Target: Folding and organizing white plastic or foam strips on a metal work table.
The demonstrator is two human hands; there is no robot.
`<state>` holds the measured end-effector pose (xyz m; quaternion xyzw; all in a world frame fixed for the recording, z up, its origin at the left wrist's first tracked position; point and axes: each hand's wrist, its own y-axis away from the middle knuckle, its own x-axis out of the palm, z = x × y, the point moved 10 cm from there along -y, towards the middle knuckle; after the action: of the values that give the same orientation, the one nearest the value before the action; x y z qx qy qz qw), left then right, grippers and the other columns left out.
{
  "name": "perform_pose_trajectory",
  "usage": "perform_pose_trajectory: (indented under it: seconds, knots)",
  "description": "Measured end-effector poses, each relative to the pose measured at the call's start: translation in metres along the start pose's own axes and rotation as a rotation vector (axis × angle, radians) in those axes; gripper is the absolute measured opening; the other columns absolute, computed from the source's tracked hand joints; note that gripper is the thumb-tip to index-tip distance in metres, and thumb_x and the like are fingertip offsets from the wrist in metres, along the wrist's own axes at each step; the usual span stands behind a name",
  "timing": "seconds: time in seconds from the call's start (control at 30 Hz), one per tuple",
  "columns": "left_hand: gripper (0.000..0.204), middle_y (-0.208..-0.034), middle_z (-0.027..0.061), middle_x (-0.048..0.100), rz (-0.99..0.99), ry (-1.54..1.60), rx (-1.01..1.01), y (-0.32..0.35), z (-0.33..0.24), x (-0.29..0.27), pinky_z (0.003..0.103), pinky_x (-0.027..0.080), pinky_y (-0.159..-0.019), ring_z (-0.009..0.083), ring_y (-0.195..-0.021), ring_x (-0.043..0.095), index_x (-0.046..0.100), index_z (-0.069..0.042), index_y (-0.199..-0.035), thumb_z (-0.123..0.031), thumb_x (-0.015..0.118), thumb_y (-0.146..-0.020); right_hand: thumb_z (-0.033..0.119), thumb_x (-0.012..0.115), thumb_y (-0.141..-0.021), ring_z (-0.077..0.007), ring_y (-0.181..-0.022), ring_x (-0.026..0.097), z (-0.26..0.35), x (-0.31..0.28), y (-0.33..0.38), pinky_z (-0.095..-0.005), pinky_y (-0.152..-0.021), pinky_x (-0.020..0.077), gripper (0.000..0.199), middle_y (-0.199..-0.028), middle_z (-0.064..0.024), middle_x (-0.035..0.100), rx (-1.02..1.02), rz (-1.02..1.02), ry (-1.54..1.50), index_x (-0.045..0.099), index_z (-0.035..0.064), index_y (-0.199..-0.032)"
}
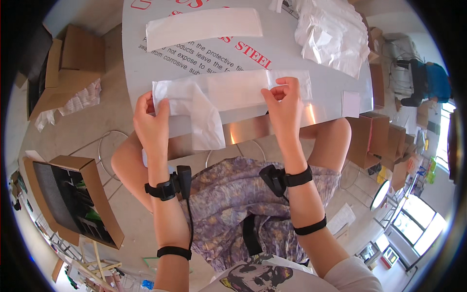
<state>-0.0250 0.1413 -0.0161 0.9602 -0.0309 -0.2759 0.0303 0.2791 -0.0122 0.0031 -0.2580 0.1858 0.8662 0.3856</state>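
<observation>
Room: pale tiled floor, daylight from windows at the lower right, cardboard on all sides. Surface: a shiny steel-topped table (146, 58) under protective film printed in red and black, its near edge mirroring the light.

On the table, far side: one flat folded white paper strip (204, 27); a loose heap of crumpled white tissue sheets (335, 34) at the far right; a small white paper square (350, 103) near the right edge.

In hand, just above the table's near edge: a long white translucent paper bag (233, 92), held out flat, with a crumpled flap drooping from its left part. The left hand (152, 124) pinches the bag's left end, fingers curled over the paper. The right hand (284, 109) pinches the upper edge near the right end, thumb against fingertips. Both wrists carry black straps.

Floor, left: flattened brown cardboard boxes (73, 63); an open cardboard box with dark contents (73, 199). Right: stacked brown cartons (374, 136).
</observation>
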Motion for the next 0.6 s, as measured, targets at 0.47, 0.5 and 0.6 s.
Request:
perform_pose_trajectory:
  seconds: [0.47,0.5,0.6]
  knots:
    - [0.03,-0.088,0.0031,0.067,0.052,0.119,-0.072,0.007,0.008,-0.002,0.023,0.045,-0.071,0.0072,-0.076,0.055,0.063,0.003,-0.11,-0.007,0.07,-0.082,0.009,0.071,-0.081,-0.0275,-0.067,0.06,0.001,0.0,-0.003,-0.0414,-0.063,0.0458,0.038,-0.075,-0.0088,0.062,-0.041,-0.006,0.107,0.045,0.0063,-0.109]
    - [0.031,-0.088,0.0033,0.067,0.058,0.129,-0.069,0.007,0.008,-0.002,0.023,0.045,-0.07,0.0071,-0.075,0.055,0.063,0.003,-0.111,-0.007,0.07,-0.082,0.009,0.071,-0.08,-0.0278,-0.067,0.06,0.001,0.0,-0.003,-0.0416,-0.063,0.0459,0.039,-0.075,-0.0089,0.063,-0.035,-0.002,0.119,0.045,0.0064,-0.109]
    - [0.032,-0.089,0.0035,0.067,0.071,0.129,-0.081,0.007,0.009,0.0,0.023,0.045,-0.07,0.0073,-0.075,0.054,0.062,0.003,-0.112,-0.007,0.07,-0.082,0.009,0.071,-0.08,-0.0281,-0.067,0.06,-0.002,0.0,-0.003,-0.042,-0.063,0.046,0.039,-0.075,-0.0089,0.063,-0.022,0.003,0.131,0.045,0.0065,-0.109]
